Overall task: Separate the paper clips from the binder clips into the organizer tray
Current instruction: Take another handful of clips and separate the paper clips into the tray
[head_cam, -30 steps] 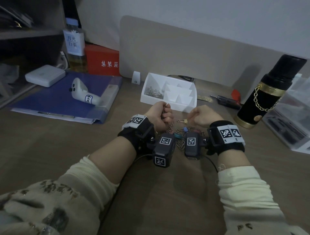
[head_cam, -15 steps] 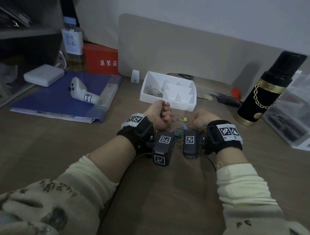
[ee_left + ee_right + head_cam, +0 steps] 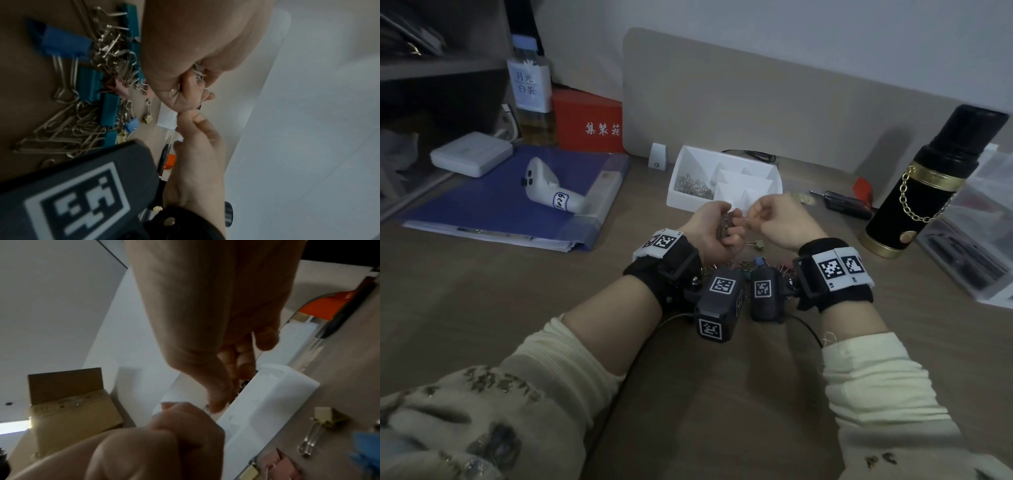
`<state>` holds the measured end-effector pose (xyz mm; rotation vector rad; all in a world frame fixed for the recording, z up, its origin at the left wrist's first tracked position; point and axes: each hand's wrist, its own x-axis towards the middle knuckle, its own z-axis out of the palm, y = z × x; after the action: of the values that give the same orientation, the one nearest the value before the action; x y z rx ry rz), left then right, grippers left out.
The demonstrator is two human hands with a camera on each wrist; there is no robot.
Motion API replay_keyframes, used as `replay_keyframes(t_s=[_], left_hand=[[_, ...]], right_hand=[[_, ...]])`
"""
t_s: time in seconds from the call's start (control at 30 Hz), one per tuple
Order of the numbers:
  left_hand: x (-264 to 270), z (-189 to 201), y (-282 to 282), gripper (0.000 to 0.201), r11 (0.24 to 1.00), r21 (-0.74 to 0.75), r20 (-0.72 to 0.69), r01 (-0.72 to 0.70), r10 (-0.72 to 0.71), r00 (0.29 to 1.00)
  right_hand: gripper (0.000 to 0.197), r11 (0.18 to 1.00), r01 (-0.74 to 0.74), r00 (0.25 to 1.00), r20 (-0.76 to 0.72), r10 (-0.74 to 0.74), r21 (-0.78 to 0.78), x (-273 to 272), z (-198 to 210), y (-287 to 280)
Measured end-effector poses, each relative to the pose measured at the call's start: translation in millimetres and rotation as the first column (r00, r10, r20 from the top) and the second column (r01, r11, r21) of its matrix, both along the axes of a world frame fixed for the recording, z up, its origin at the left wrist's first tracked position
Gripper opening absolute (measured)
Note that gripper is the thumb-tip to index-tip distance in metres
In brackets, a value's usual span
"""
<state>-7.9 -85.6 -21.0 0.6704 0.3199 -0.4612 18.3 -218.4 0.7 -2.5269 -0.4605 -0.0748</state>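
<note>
My left hand [image 3: 731, 224] is cupped palm-up, its fingers curled round a bunch of silver paper clips [image 3: 199, 73]. My right hand [image 3: 755, 215] meets it from the right, thumb and forefinger pinching a small paper clip [image 3: 206, 407] at the left fingertips. Both hover just in front of the white organizer tray [image 3: 774, 178], whose left compartment holds paper clips [image 3: 695, 186]. On the table below the wrists lies the mixed pile: a blue binder clip [image 3: 65, 43], teal binder clips [image 3: 111, 112], loose paper clips [image 3: 61, 134] and a small gold binder clip [image 3: 148, 117].
A black and gold flask [image 3: 924, 185] stands at the right beside clear plastic boxes [image 3: 983, 240]. A black tool [image 3: 849, 205] lies right of the tray. At the left a blue folder [image 3: 493, 202] carries a white controller [image 3: 551, 188]. A beige divider [image 3: 756, 102] backs the desk.
Both hands have lifted off the pile and moved toward the tray. The right hand rose to meet the left, which has turned palm-up with its clips.
</note>
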Motion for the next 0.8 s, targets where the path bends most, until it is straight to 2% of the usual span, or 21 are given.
replay_keyframes(t_s=[0.13, 0.23, 0.3, 0.37, 0.47, 0.53, 0.7, 0.8], left_hand=[[-0.6, -3.3, 1.2, 0.039, 1.0, 0.012, -0.041, 0.006, -0.006, 0.999], [-2.3, -3.0, -0.9, 0.038, 0.999, 0.021, -0.066, 0.025, -0.024, 0.998], [-3.9, -1.5, -3.3, 0.035, 0.998, 0.027, -0.045, 0.049, -0.048, 0.998], [-5.5, 0.0, -4.7, 0.038, 0.996, 0.005, -0.02, 0.085, -0.084, 0.996], [-5.8, -0.1, -4.6, 0.044, 0.992, -0.071, -0.036, 0.105, -0.108, 0.993], [-5.0, -0.9, -4.5, 0.039, 0.991, -0.092, -0.047, 0.094, -0.098, 0.994], [-4.7, -2.7, -6.3, 0.033, 0.993, -0.074, -0.038, 0.09, -0.093, 0.995], [-5.8, -3.0, -6.1, 0.035, 0.995, -0.025, -0.032, 0.091, -0.092, 0.995]], right_hand=[[0.012, 0.973, -0.081, 0.99, 0.132, 0.053, 0.215, -3.9, 8.3, 5.7], [0.013, 0.933, -0.193, 0.979, 0.124, 0.162, 0.303, -12.6, 13.5, 12.1], [0.015, 0.921, -0.231, 0.973, 0.055, 0.225, 0.314, -16.3, 11.8, 17.5], [0.015, 0.932, -0.222, 0.974, 0.022, 0.225, 0.287, -15.5, 8.1, 19.4], [0.013, 0.955, -0.215, 0.975, 0.101, 0.198, 0.203, -10.8, 6.4, 12.6], [0.014, 0.954, -0.222, 0.972, 0.128, 0.2, 0.2, -10.0, 6.7, 6.9], [0.01, 0.955, -0.21, 0.976, 0.104, 0.191, 0.212, -11.3, 5.8, -0.3], [0.007, 0.956, -0.156, 0.985, 0.113, 0.132, 0.246, -10.6, 6.0, -9.1]])
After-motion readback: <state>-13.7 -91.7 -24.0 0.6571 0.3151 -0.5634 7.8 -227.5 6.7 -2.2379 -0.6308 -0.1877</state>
